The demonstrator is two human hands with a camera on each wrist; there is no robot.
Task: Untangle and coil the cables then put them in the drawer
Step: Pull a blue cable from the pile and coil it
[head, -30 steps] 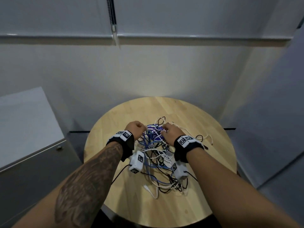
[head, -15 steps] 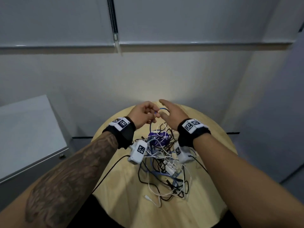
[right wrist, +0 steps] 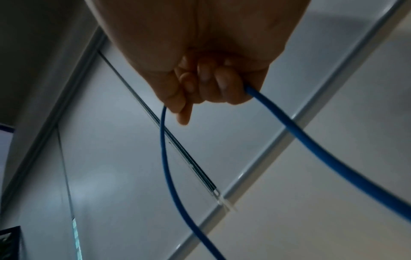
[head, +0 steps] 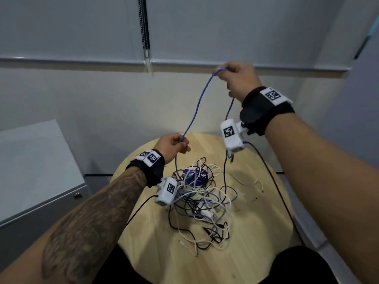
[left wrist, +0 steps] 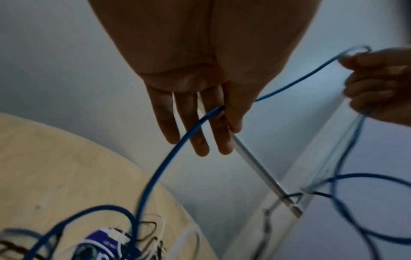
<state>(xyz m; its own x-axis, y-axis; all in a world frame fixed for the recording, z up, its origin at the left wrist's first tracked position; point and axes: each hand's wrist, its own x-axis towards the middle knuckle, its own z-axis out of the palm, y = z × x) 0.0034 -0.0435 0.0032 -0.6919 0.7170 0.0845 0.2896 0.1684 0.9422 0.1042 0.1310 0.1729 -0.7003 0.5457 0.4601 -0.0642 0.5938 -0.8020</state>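
Observation:
A blue cable (head: 196, 107) rises from a tangle of black, white and blue cables (head: 203, 203) on the round wooden table (head: 160, 253). My right hand (head: 235, 78) is held high above the table, its fingers (right wrist: 224, 84) curled round the blue cable (right wrist: 311, 139), which bends over the hand and hangs down on both sides. My left hand (head: 174, 143) is lower, just above the tangle. It pinches the same cable (left wrist: 160, 168) between thumb and forefinger (left wrist: 222, 112), the other fingers straight. A round purple object (head: 194, 175) lies in the tangle.
A grey cabinet (head: 37, 173) with a small lock stands left of the table. A wall with a window blind and its bead cord (head: 144, 27) is behind. Black leads from the wrist cameras (head: 272, 181) cross the table.
Both hands left the tangle and took the blue cable. The right hand has risen high and to the right with it, so a long stretch now spans between the hands.

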